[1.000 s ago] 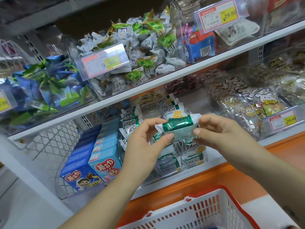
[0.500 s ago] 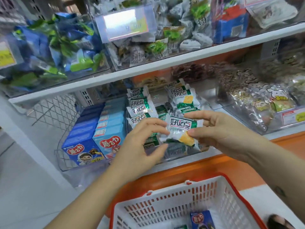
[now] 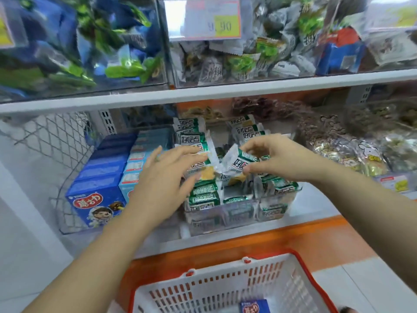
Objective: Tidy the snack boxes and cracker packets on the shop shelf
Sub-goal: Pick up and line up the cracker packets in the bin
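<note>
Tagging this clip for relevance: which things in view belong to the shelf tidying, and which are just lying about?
Job: green-and-white cracker packet pinched in the right hand; open left hand beside it; clear plastic bin of matching packets; blue cardboard snack boxes.
Lying about: red-rimmed white plastic basket; yellow-and-white price tag; rabbit-print snack bags.

A single wide-angle camera, worn on the head, looks forward and down at close range onto the lower shelf, with the basket along the frame's bottom edge.
</note>
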Demonstrator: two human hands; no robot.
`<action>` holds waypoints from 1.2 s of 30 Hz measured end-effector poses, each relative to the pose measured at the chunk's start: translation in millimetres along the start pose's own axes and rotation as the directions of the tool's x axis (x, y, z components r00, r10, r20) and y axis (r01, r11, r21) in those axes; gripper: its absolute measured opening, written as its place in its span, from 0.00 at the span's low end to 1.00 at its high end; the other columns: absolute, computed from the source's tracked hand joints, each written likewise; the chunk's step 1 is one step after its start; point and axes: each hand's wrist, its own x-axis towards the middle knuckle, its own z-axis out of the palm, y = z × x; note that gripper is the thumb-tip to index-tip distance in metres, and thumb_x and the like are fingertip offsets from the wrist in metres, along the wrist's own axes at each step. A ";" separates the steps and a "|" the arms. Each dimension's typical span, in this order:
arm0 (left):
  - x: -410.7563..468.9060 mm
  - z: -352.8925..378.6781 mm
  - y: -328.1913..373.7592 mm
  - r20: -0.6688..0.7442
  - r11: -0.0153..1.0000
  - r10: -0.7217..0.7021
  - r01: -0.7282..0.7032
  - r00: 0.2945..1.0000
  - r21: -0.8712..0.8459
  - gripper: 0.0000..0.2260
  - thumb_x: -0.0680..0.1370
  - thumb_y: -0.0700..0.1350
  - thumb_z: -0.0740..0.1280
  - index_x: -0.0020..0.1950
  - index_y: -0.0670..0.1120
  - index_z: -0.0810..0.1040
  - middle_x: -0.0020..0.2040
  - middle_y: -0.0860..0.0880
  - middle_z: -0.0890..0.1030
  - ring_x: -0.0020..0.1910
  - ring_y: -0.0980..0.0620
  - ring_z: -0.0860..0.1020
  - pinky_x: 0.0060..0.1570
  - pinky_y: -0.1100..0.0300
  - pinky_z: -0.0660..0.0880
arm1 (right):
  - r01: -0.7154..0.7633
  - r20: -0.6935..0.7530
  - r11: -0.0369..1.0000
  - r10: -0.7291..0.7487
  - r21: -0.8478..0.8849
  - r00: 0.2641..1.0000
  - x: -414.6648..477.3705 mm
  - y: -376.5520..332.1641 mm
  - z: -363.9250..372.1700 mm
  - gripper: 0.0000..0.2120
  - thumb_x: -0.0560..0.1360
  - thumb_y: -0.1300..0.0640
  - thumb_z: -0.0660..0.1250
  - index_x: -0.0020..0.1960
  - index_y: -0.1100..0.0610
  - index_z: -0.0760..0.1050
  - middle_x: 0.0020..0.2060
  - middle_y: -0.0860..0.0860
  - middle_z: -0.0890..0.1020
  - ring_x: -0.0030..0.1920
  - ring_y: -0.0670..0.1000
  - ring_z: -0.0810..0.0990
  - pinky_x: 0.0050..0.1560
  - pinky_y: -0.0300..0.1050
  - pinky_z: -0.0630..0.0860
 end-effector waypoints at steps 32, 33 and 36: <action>-0.9 15.6 -7.2 0.045 0.971 -0.225 0.228 0.973 -0.068 0.15 0.77 0.48 0.66 0.64 0.54 0.74 0.59 0.56 0.74 0.61 0.50 0.72 0.73 0.46 0.52 | 0.282 0.481 0.633 0.164 -0.721 0.861 58.0 9.9 60.2 0.06 0.78 0.59 0.61 0.51 0.61 0.75 0.49 0.57 0.81 0.47 0.56 0.77 0.59 0.50 0.70; -0.3 14.1 -8.9 0.042 0.973 -0.220 0.222 0.975 -0.060 0.15 0.77 0.47 0.67 0.64 0.54 0.74 0.57 0.57 0.74 0.61 0.50 0.72 0.72 0.44 0.55 | 0.261 0.478 0.702 0.128 -0.663 0.869 57.4 8.1 54.1 0.09 0.78 0.59 0.63 0.56 0.60 0.76 0.53 0.55 0.81 0.51 0.56 0.78 0.56 0.46 0.72; 3.9 6.3 -15.9 0.055 0.972 -0.220 0.224 0.974 -0.070 0.15 0.76 0.48 0.68 0.63 0.55 0.75 0.54 0.60 0.71 0.58 0.52 0.71 0.68 0.43 0.61 | 0.178 0.357 0.888 -0.016 -0.424 0.934 54.8 -2.5 18.7 0.17 0.76 0.59 0.68 0.64 0.55 0.75 0.56 0.49 0.81 0.54 0.46 0.79 0.56 0.38 0.73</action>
